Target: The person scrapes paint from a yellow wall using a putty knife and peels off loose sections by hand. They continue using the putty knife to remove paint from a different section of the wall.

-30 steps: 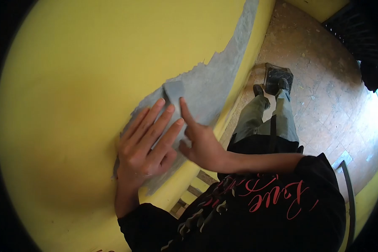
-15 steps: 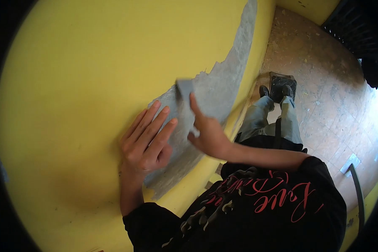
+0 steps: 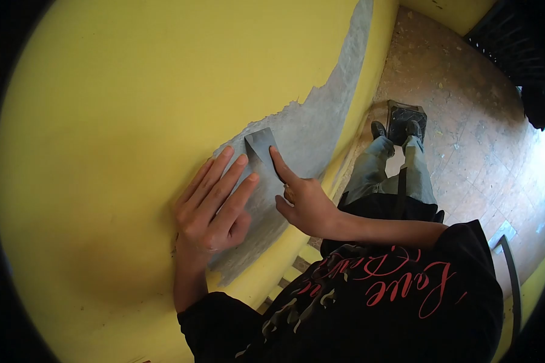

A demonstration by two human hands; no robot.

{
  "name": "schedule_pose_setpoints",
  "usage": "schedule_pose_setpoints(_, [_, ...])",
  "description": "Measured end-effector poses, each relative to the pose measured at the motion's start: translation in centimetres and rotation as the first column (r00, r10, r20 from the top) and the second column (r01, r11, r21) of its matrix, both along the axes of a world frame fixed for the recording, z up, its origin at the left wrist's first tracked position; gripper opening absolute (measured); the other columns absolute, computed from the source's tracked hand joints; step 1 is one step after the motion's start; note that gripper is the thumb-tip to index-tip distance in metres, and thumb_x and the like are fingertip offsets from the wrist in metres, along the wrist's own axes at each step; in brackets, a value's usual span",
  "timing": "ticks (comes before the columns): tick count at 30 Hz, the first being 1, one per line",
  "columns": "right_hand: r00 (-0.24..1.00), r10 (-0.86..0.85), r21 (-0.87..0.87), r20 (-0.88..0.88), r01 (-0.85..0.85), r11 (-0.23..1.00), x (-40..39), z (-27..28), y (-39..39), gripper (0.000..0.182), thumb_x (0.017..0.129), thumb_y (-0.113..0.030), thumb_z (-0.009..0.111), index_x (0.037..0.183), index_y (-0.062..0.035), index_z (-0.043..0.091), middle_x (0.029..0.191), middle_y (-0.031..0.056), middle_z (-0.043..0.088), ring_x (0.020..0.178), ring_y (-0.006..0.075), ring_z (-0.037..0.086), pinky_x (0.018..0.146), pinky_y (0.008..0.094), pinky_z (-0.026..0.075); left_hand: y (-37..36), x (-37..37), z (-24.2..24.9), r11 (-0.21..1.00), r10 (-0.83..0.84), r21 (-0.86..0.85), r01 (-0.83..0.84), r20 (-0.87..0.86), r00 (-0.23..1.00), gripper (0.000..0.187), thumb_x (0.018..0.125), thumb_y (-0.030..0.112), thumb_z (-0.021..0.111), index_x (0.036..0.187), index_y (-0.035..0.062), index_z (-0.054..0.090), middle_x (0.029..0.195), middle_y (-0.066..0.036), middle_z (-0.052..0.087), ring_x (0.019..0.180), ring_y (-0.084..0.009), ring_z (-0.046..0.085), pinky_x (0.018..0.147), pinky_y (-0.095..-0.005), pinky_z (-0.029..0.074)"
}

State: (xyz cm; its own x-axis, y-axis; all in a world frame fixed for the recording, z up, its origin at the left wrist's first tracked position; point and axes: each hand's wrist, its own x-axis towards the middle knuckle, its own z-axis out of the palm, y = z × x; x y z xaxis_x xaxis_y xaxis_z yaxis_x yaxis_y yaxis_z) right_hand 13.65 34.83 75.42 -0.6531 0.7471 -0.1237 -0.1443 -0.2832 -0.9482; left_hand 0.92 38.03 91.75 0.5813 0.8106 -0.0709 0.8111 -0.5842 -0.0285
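My left hand lies with its palm against the yellow wall, fingers stretched out, the fingertips reaching onto a grey bare patch where the paint is gone. My right hand grips a putty knife, its index finger extended along the metal blade. The blade rests on the grey patch, a little right of my left fingertips and just below the ragged paint edge. Most of the handle is hidden inside my right hand.
My feet stand on a black step or crate on the dusty tiled floor. A dark slatted object is at the upper right. A dark bar stands at the lower right.
My right hand has drawn the putty knife downward, away from the yellow paint edge and onto the grey patch. My left hand stays in nearly the same place.
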Motion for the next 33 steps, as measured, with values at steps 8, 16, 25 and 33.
schedule_pose_setpoints(8, [0.999, 0.030, -0.085, 0.033, -0.027, 0.996, -0.3, 1.2, 1.0, 0.101, 0.073, 0.003, 0.063, 0.151, -0.0071, -0.001, 0.060, 0.0170, 0.054, 0.060, 0.0389, 0.058, 0.063, 0.0446, 0.049, -0.1, 0.0, 0.0, 1.000, -0.014, 0.004, 0.014, -0.019, 1.000, 0.040, 0.067, 0.001, 0.054, 0.105, 0.0026, 0.069, 0.113, -0.018, 0.066, 0.110, -0.0358, 0.062, 0.092, -0.0456, 0.051])
schedule_pose_setpoints(16, [1.000, 0.027, -0.166, 0.006, -0.026, 0.986, -1.4, 1.9, 0.4, 0.106, 0.070, 0.003, 0.064, 0.152, -0.0130, -0.001, 0.068, 0.0204, 0.058, 0.065, 0.0408, 0.059, 0.066, 0.0443, 0.048, -0.1, -0.3, -0.6, 1.000, 0.011, -0.021, -0.013, -0.063, 0.998, 0.047, 0.061, -0.003, 0.054, 0.105, 0.0021, 0.069, 0.114, -0.017, 0.065, 0.112, -0.0364, 0.061, 0.092, -0.0456, 0.051])
schedule_pose_setpoints(25, [0.997, -0.046, -0.161, 0.061, 0.055, 0.985, -1.4, 1.2, 0.3, 0.104, 0.070, -0.002, 0.067, 0.151, -0.0081, 0.002, 0.067, 0.0185, 0.057, 0.066, 0.0396, 0.060, 0.066, 0.0409, 0.050, 0.1, -0.2, -0.6, 1.000, 0.007, -0.023, -0.008, -0.038, 0.999, 0.050, 0.057, -0.002, 0.054, 0.104, 0.0025, 0.069, 0.113, -0.016, 0.066, 0.111, -0.0336, 0.062, 0.093, -0.0431, 0.051])
schedule_pose_setpoints(33, [0.991, -0.091, -0.111, 0.097, 0.101, 0.989, -2.0, -0.1, 0.4, 0.100, 0.071, -0.003, 0.066, 0.148, 0.0031, 0.002, 0.070, 0.0187, 0.059, 0.067, 0.0373, 0.061, 0.065, 0.0430, 0.050, 0.0, -0.2, -1.0, 1.000, -0.019, -0.002, 0.019, -0.010, 1.000, 0.047, 0.057, -0.002, 0.053, 0.101, 0.0022, 0.070, 0.110, -0.016, 0.067, 0.108, -0.0331, 0.064, 0.092, -0.0425, 0.052])
